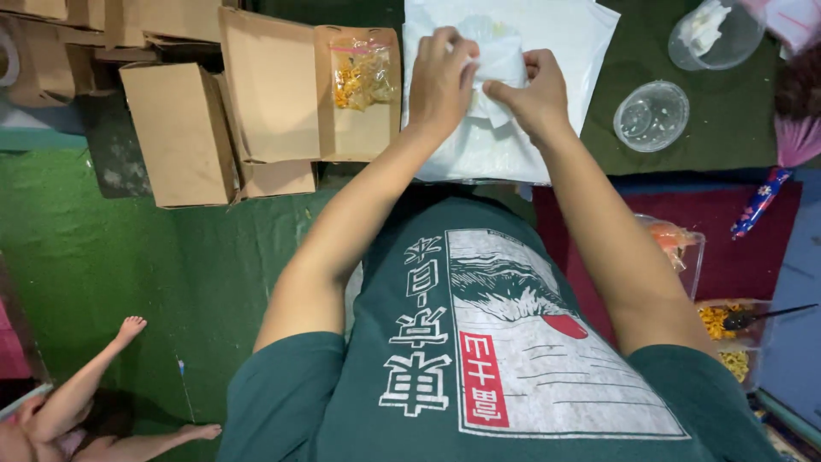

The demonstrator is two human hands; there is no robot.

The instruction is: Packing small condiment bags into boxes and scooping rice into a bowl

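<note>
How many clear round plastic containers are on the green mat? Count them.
2: one round container right of the hands, empty-looking; another at the top right edge, holding something white. More may lie out of frame.

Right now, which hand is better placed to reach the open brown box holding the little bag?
Probably the left hand: it grips the white wrapped bundle right beside the open brown box, while the right hand sits farther away.

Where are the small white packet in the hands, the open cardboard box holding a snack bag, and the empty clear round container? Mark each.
small white packet (500, 62), head view, its top right face.
open cardboard box (363, 133), head view, its bare floor.
clear round container (652, 115), head view, its base.
</note>
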